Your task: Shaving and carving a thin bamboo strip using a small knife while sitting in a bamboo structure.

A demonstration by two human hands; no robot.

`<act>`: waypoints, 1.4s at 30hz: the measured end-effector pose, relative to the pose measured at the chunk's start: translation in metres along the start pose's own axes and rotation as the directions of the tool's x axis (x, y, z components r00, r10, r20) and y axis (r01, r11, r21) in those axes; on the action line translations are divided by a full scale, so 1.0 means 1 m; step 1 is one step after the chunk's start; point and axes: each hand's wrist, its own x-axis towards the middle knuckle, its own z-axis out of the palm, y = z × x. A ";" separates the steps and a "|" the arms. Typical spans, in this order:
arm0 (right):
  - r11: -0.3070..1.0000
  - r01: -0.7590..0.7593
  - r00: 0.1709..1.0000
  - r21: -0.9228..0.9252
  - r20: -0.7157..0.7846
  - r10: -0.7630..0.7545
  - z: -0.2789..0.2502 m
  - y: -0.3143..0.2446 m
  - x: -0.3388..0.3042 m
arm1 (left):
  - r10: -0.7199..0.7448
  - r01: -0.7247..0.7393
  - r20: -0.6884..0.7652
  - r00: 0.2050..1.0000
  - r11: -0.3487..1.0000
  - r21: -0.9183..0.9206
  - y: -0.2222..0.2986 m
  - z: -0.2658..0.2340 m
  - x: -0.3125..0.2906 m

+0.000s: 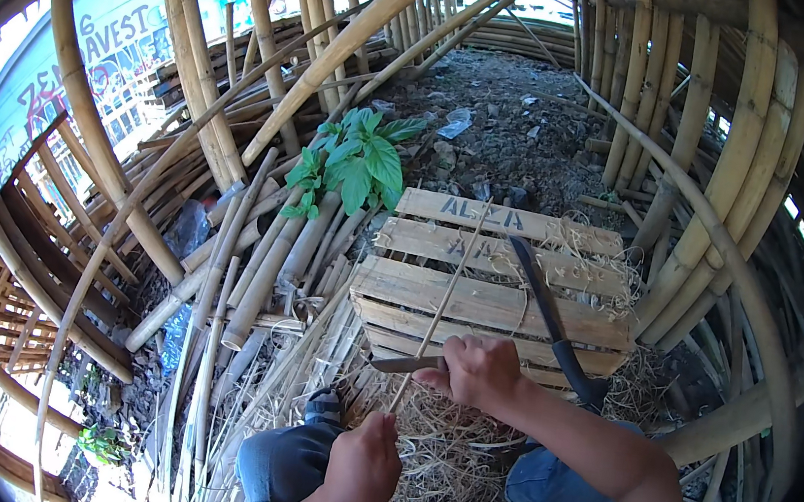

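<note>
thin pale bamboo sliver (444,300); left hand (363,465) grips it; right hand (476,369) holds knife (404,362)

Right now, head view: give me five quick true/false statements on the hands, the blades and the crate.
1. The right hand holds a small knife against a thin bamboo strip. True.
2. The left hand is empty. False: its grip is closed on the lower end of the strip.
3. A large machete lies on the wooden crate. True.
4. The crate is made of blue plastic. False: it is pale wooden slats.
5. A green leafy plant grows beyond the crate, among bamboo poles. True.
</note>
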 end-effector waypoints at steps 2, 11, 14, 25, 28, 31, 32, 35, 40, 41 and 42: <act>0.999 -0.001 1.000 -0.044 -0.015 0.000 0.003 0.004 0.000 | 0.016 -0.016 -0.004 1.000 1.000 0.005 0.001 -0.001 0.001; 0.998 -0.023 0.997 -0.066 0.076 0.028 -0.010 0.007 0.003 | 0.015 -0.015 0.009 1.000 0.999 0.033 0.001 -0.001 0.002; 0.985 -0.133 0.984 -0.108 0.108 0.144 -0.011 0.014 0.005 | 0.024 -0.025 0.013 1.000 0.998 0.058 0.000 -0.003 0.000; 0.675 -0.689 0.631 -0.262 0.241 0.738 -0.029 0.088 0.013 | 0.012 -0.021 0.079 0.997 0.992 0.125 -0.001 0.002 -0.026; 0.554 -0.753 0.590 -0.355 0.007 0.807 -0.039 0.140 -0.021 | -0.015 0.014 0.005 1.000 0.996 0.093 -0.009 0.001 -0.035; 0.383 -0.887 0.406 -0.259 -0.038 0.913 -0.039 0.151 -0.042 | -0.043 0.046 0.034 0.998 0.996 -0.077 -0.002 -0.006 -0.022; 0.479 -0.869 0.486 -0.126 -0.029 0.873 -0.047 0.136 -0.027 | -0.095 0.108 0.103 0.990 0.985 -0.132 -0.003 -0.009 -0.021; 0.636 -0.746 0.666 0.198 0.180 0.724 -0.045 0.081 -0.001 | -0.303 0.365 0.242 0.922 0.889 -0.278 -0.011 -0.013 -0.015; 0.842 -0.344 0.927 0.416 0.293 0.234 -0.040 -0.025 -0.003 | -0.327 0.577 0.486 0.810 0.593 -0.563 -0.002 -0.019 -0.001; 0.868 -0.279 0.944 0.412 0.285 0.168 -0.040 -0.037 -0.006 | -0.319 0.585 0.502 0.804 0.578 -0.570 -0.001 -0.017 -0.001; 0.867 -0.284 0.942 0.410 0.286 0.174 -0.041 -0.043 -0.005 | -0.318 0.587 0.506 0.802 0.579 -0.566 0.001 -0.016 0.000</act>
